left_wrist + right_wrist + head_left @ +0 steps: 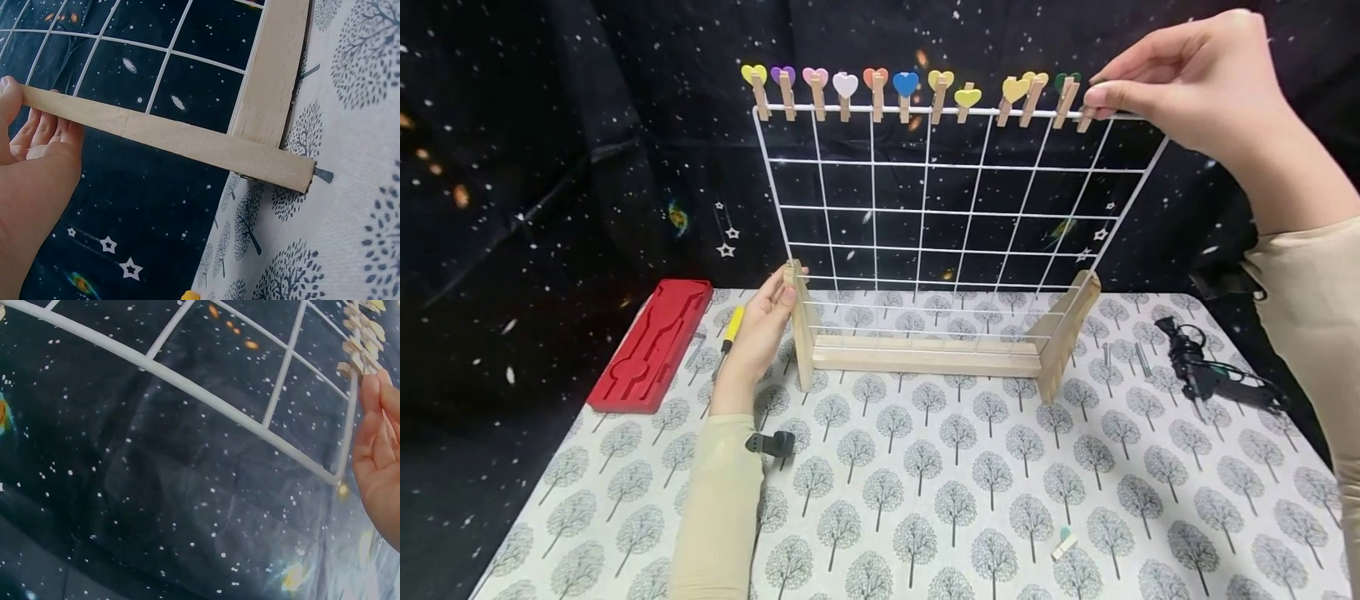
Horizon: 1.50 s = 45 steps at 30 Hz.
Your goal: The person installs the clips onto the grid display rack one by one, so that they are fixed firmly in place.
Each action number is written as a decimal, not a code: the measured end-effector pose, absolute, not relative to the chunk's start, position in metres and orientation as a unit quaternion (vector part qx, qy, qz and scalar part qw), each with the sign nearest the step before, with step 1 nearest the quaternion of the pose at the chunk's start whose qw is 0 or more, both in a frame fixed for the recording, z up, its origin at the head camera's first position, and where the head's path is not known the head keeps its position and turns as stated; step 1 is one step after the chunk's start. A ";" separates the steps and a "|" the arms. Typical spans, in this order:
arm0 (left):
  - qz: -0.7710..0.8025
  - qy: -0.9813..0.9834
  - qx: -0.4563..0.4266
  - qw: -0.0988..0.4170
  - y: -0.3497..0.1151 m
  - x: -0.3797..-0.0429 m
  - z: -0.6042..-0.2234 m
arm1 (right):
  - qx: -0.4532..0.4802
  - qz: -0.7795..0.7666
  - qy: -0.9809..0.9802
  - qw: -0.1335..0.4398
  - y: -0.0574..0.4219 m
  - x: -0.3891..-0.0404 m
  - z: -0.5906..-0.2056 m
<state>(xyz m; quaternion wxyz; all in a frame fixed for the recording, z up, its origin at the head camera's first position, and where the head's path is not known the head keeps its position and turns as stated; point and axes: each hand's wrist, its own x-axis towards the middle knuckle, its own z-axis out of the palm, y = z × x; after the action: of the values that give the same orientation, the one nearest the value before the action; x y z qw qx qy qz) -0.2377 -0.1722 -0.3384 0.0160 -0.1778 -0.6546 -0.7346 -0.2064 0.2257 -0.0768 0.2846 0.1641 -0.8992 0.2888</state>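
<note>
A white wire grid [928,165] stands upright in a wooden stand [925,358]. Along its top wire sits a row of small wooden clothespins with colored hearts, such as the blue-heart clothespin [906,93]. At the right end of that row my right hand [1206,83] pinches another wooden clothespin [1085,122] between thumb and fingers at the wire; its top is hidden by the fingertips. My left hand [758,329] grips the upper end of the stand's left wooden leg [156,127], thumb on one side and fingers on the other.
A red molded tray [651,350] lies at the left, with a yellow-handled screwdriver [733,323] beside my left forearm. A black gun-shaped tool [1210,371] rests at the right. Near the front lies a loose clothespin [1064,546] on the tree-print cloth [880,508].
</note>
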 end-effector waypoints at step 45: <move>-0.744 -0.641 -0.185 0.022 -0.170 -0.242 -0.341 | 0.340 0.270 -0.898 -0.074 0.275 -0.058 -0.394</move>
<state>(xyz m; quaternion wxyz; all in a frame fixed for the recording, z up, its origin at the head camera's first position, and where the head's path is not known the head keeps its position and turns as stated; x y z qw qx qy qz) -0.2421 -0.1702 -0.3412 0.0215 -0.1846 -0.6415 -0.7443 -0.0577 0.2754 -0.3943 -0.0740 0.3403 -0.8975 0.2705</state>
